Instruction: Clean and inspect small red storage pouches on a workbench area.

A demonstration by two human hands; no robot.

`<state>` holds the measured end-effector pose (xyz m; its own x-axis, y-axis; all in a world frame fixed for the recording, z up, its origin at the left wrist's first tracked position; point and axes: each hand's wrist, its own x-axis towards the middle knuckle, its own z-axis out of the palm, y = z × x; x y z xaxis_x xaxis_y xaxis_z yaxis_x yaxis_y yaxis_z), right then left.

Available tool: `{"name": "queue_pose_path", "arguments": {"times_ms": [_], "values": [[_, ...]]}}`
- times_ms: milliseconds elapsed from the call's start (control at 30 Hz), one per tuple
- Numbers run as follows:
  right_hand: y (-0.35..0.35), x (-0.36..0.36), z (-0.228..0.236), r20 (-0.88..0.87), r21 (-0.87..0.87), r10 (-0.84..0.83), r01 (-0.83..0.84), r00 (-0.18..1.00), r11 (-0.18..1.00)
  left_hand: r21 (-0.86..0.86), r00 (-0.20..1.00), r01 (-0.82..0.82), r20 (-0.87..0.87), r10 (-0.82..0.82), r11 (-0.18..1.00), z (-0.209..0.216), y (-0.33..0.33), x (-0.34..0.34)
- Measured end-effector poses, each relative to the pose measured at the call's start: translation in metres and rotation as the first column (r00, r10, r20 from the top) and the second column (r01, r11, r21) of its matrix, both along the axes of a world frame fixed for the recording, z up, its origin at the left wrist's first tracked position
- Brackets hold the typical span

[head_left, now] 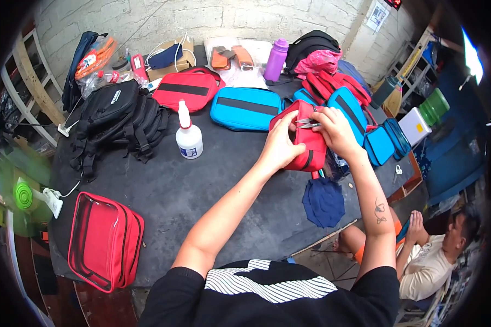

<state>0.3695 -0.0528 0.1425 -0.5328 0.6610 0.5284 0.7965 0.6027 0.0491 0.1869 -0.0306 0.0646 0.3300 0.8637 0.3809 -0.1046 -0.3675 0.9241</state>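
Note:
Tilted up over the far right part of the table is a red zip pouch [313, 144] with a black strip. My left hand [281, 144] grips its near left side, fingers over the top edge and thumb along the face. In my right hand [335, 131] are small metal thread snips [307, 125], their blades lying against the pouch near its upper edge. What the snips touch is too small to make out. A blue pouch [246, 109] lies just left of my left hand, and another blue pouch [348, 115] sits behind my right wrist.
A white spray bottle [189, 139] stands mid-table. A red clear-fronted case [106, 240] is at the near left, black backpacks [114, 120] behind it. A purple bottle [276, 60] stands at the back. Dark blue cloth [323, 203] lies near the right edge; a person [433, 256] sits beyond.

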Motion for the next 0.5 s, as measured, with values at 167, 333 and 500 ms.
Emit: {"name": "queue_pose_path", "arguments": {"times_ms": [167, 333, 500], "values": [[0.010, -0.007, -0.004, -0.006, 0.034, 0.035, -0.035, 0.999, 0.999, -0.089, 0.989, -0.097, 0.100, 0.105, 0.991, -0.005, -0.005, 0.008], [-0.002, -0.019, -0.003, -0.282, -0.036, -0.207, 0.205, 0.937, 0.978, 0.026, 0.989, -0.130, 0.070, 0.128, 0.991, 0.006, -0.007, -0.003], [-0.001, -0.023, -0.016, -0.419, -0.119, -0.281, 0.254, 0.863, 0.960, 0.210, 0.952, -0.299, -0.008, 0.307, 0.931, 0.012, 0.004, -0.006]]}}
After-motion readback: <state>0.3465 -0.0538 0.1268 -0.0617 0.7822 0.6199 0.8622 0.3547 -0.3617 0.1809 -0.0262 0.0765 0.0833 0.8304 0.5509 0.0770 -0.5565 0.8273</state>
